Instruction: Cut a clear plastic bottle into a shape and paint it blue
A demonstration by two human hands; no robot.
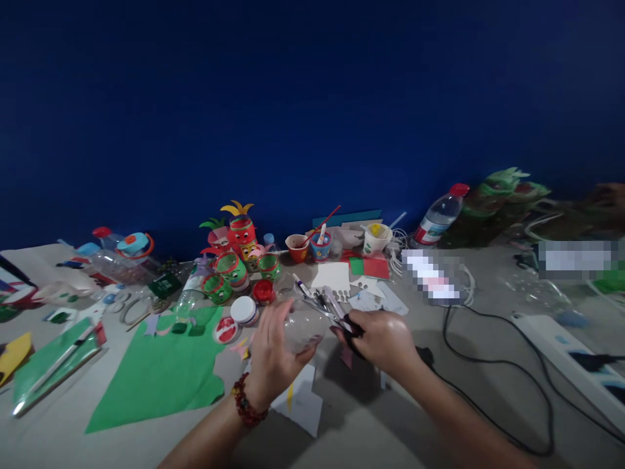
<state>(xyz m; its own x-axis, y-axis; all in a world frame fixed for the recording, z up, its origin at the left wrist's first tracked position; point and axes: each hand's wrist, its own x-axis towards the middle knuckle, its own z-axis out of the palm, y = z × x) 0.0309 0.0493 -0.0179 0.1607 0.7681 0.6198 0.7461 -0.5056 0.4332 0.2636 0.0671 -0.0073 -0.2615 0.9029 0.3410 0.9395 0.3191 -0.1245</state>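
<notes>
My left hand (276, 355), with a beaded bracelet at the wrist, is wrapped round a clear plastic bottle piece (305, 329) above the table. My right hand (383, 342) grips scissors (352, 331) by their dark handles. The blades point left and meet the edge of the clear plastic; whether they are apart cannot be made out. Beneath my hands lie white paper scraps (307, 407). Left of my left hand are a white-lidded jar (244, 310), an opened lid with red paint (226, 330) and a red paint pot (263, 291).
Green paper (161, 371) covers the table at left. Decorated cups with paper faces (243, 236) stand behind. Paper cups (375, 239) holding brushes and paint are along the blue wall. At right are a water bottle (442, 215), black cable (488, 359), power strip (576, 371) and another person's blurred hand (610, 195).
</notes>
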